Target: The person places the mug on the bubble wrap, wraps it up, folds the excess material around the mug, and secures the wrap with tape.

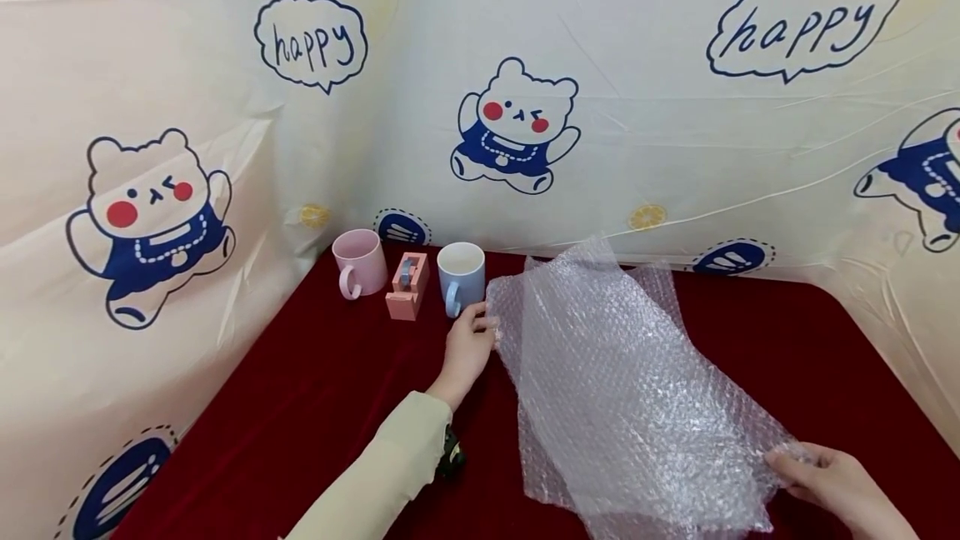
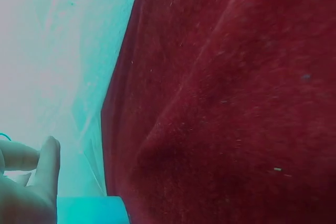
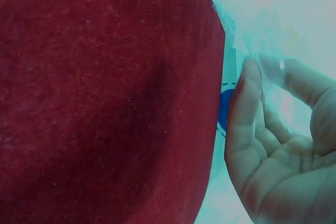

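A clear sheet of bubble wrap [image 1: 622, 390] spreads at a slant over the right half of the table, layered in places. My left hand [image 1: 470, 347] pinches its left edge, just in front of a blue mug [image 1: 462, 280]. In the left wrist view the fingers [image 2: 49, 163] come together at the lower left; the wrap does not show clearly there. At the lower right my right hand [image 1: 832, 477] grips the sheet's near right corner. The right wrist view shows thumb and finger of that hand [image 3: 278, 145] pinching the thin film.
Left of the blue mug stands a pink tape dispenser [image 1: 407, 288], then a pink mug [image 1: 360, 263]. A dark red cloth [image 1: 315, 407] covers the table. Behind and beside it hangs a pale curtain [image 1: 637, 132] printed with bears.
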Tool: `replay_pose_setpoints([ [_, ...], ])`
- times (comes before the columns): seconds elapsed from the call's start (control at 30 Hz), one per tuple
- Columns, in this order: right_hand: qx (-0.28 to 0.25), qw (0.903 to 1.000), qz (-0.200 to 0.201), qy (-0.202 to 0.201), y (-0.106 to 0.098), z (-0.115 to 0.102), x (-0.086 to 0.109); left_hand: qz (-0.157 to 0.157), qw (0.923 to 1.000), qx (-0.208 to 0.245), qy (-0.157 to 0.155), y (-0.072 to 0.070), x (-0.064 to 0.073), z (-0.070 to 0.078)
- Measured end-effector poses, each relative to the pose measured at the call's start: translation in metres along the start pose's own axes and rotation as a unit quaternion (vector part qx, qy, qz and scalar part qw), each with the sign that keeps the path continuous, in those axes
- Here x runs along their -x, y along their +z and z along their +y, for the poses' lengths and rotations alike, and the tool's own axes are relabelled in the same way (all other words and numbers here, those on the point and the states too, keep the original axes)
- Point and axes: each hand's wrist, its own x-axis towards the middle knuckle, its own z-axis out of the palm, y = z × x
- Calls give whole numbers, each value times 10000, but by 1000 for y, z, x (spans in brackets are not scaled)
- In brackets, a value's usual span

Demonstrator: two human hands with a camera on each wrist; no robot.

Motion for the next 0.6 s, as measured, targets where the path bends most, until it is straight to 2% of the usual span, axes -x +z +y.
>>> replay_pose_setpoints([
  [0.17,-42,9995,296,-113,-11,-9,-1,-259,9992,277,-92,-7,13,-1],
  [0.33,-416,9976,485,-257,-18,-22,-5,-431,9978,512,-31,-16,30,2],
  [0.43,-564,9961,556,-391,-20,-30,-8,-501,9965,656,-103,-23,42,5],
  [0.6,-515,9938,756,-639,-24,-40,-15,-682,9933,903,-236,-32,61,9],
])
